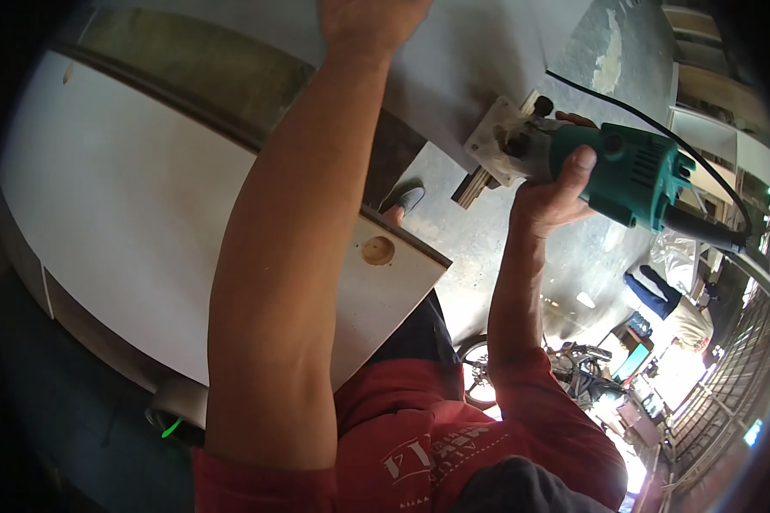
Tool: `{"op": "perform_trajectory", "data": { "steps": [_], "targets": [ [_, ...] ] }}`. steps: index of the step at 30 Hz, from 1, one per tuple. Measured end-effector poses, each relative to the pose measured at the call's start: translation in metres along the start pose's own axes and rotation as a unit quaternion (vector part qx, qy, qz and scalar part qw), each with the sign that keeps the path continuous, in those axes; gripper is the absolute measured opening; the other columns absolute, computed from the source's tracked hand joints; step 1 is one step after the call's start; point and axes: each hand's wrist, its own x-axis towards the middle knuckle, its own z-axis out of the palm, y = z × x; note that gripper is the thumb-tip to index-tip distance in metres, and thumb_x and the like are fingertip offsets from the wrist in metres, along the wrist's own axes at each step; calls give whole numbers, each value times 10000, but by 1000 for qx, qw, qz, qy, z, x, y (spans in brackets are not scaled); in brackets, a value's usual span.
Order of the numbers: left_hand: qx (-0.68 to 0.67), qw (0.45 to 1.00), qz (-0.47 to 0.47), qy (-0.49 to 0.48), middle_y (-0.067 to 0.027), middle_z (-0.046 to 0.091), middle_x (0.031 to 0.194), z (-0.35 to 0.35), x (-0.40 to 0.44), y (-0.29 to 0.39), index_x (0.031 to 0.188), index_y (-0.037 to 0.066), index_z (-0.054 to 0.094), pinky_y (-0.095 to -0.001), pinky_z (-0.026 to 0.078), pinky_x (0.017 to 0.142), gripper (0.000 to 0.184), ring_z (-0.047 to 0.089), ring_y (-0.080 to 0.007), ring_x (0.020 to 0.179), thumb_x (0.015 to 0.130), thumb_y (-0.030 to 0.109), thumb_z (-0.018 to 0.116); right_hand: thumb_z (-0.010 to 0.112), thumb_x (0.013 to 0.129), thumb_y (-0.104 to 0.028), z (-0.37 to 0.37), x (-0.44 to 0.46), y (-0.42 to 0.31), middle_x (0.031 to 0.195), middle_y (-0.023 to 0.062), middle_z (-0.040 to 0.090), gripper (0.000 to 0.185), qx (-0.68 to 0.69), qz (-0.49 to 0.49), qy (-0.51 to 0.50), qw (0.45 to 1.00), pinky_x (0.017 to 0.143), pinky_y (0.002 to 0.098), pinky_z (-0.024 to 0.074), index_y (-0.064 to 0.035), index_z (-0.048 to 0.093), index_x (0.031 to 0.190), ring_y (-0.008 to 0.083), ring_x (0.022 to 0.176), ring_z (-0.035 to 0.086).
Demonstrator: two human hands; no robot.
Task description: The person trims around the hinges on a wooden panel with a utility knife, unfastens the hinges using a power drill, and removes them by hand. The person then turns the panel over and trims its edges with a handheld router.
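Note:
My right hand (556, 197) is closed around the body of a green power router (629, 171), thumb on the near side and fingertips just showing behind it. The router is held in the air on its side, its square base plate (498, 141) facing left. A small bar-like guide (475, 184) sticks out below that plate. My left arm stretches across a white panel (154, 197), and my left hand (372, 19) is cut off by the top edge, so its fingers are hidden. Near the panel's right corner is a round shallow hole (377, 250); a smaller hole (68, 73) shows at its far left end.
A black cord (659, 124) curves behind the router. Below the panel's corner a foot in a grey shoe (411, 201) stands on the concrete floor (462, 248). Farther right are a bending person (684, 321) and a motorcycle (582, 372). Shelving (710, 128) lines the upper right.

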Motion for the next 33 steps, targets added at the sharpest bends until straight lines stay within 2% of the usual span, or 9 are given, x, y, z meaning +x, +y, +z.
{"op": "perform_trajectory", "data": {
  "steps": [5, 12, 17, 22, 31, 33],
  "targets": [
    [-14, 1000, 6, 2, -182, 190, 1696, -4, -1, -7, 1615, 149, 319, -574, 118, 1261, 707, 164, -405, 1558, 1034, 545, 398, 716, 871, -489, 6, -4, -2, 1035, 243, 657, 741, 23, 0, -7, 1000, 804, 419, 608, 101, 463, 1241, 304, 913, 677],
    [-21, 999, 0, 25, -181, 206, 1692, 13, 7, -9, 1608, 149, 337, -592, 100, 1254, 708, 163, -409, 1558, 1028, 550, 403, 641, 909, -549, 15, -7, 0, 1084, 226, 646, 727, 9, 19, 13, 1000, 848, 430, 601, 120, 533, 1174, 300, 959, 673],
    [-24, 1000, 1, -4, -166, 230, 1689, 9, 14, -6, 1606, 155, 342, -602, 101, 1247, 718, 167, -408, 1556, 1017, 560, 410, 628, 918, -570, 20, -8, -5, 1090, 221, 641, 731, 2, 22, 18, 1000, 875, 433, 590, 114, 553, 1166, 300, 974, 670],
    [-10, 1000, 1, 16, -162, 216, 1694, 6, 4, -3, 1611, 160, 332, -602, 98, 1247, 698, 155, -406, 1559, 1035, 552, 376, 622, 920, -591, 17, -6, -2, 1086, 219, 637, 760, 8, 31, 12, 999, 878, 438, 589, 122, 551, 1175, 300, 979, 667],
    [5, 1000, 9, 9, -189, 192, 1694, 1, -4, -8, 1618, 141, 306, -585, 106, 1255, 696, 155, -410, 1559, 1052, 543, 348, 700, 879, -531, 18, -6, 5, 1060, 236, 637, 751, 24, -7, 48, 999, 832, 436, 613, 160, 551, 1131, 308, 940, 674],
    [-5, 1000, 10, 14, -195, 202, 1690, 0, -8, -11, 1613, 134, 320, -580, 112, 1256, 700, 164, -413, 1556, 1047, 543, 365, 753, 869, -442, 14, -5, 7, 1002, 226, 658, 734, 41, -6, 28, 999, 756, 418, 626, 134, 455, 1214, 295, 864, 682]
  ]
}}
